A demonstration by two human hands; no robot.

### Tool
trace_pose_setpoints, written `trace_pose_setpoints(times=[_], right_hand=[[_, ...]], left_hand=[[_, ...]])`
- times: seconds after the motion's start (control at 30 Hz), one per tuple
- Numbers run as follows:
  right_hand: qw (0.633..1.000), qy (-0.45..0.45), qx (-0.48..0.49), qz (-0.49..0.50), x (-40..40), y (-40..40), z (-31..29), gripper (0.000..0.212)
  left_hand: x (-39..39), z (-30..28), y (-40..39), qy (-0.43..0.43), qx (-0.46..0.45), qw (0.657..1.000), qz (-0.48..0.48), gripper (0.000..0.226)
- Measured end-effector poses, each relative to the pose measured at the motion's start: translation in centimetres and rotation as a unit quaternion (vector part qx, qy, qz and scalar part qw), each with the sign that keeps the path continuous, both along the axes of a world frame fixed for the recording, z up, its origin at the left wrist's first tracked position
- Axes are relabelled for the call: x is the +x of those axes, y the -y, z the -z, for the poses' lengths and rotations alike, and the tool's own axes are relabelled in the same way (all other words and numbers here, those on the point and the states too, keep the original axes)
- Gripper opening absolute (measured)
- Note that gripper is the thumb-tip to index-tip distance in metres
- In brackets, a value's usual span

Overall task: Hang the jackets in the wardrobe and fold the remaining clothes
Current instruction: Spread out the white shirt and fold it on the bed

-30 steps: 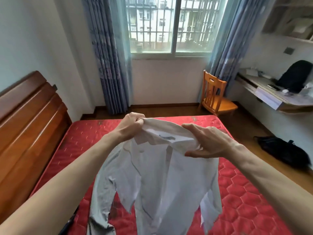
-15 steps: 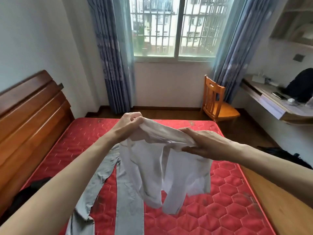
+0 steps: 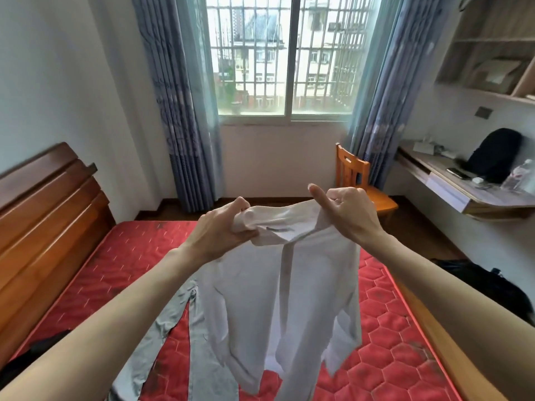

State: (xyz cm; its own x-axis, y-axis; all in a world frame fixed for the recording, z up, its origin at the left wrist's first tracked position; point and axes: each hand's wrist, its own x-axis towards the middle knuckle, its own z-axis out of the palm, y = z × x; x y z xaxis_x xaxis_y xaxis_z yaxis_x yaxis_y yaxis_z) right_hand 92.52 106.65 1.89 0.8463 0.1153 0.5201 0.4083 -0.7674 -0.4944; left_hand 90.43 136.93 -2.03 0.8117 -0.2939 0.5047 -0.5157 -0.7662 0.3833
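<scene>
A white button-up shirt (image 3: 283, 296) hangs in the air above the red mattress (image 3: 385, 337), collar up and front facing away. My left hand (image 3: 223, 230) grips the left end of the collar in a fist. My right hand (image 3: 344, 211) grips the right end of the collar, its thumb sticking up. A grey garment (image 3: 199, 357) lies flat on the mattress below the shirt, partly hidden by it. A dark garment (image 3: 37, 348) lies at the mattress's near left, mostly behind my left arm.
A wooden headboard (image 3: 43, 224) runs along the left. An orange chair (image 3: 359, 180) stands by the window. A wall desk (image 3: 460, 189) with a black backpack (image 3: 495, 154) is at right. A black bag (image 3: 480, 282) lies on the wooden floor beside the bed.
Both hands have lifted the shirt higher and drawn its collar tauter. My right hand has changed from flat fingers over the collar to a curled grip with the thumb raised.
</scene>
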Motion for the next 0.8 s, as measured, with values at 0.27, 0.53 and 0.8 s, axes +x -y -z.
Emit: trace_pose_setpoints(times=[0.27,0.53,0.8], right_hand=[[0.907,0.081,-0.364,-0.195,1.2,5.7,2.0,0.081],[0.887,0.046,-0.379,-0.261,2.8,5.5,5.8,0.06],[0.98,-0.111,0.042,-0.161,6.5,2.1,6.8,0.033]], left_hand=[[4.0,1.1,-1.3,-0.076,-0.054,0.995,0.021,0.055],[5.5,2.2,-2.4,-0.108,-0.021,0.994,-0.005,0.063],[5.8,2.3,-3.4,-0.03,0.034,0.998,0.05,0.049]])
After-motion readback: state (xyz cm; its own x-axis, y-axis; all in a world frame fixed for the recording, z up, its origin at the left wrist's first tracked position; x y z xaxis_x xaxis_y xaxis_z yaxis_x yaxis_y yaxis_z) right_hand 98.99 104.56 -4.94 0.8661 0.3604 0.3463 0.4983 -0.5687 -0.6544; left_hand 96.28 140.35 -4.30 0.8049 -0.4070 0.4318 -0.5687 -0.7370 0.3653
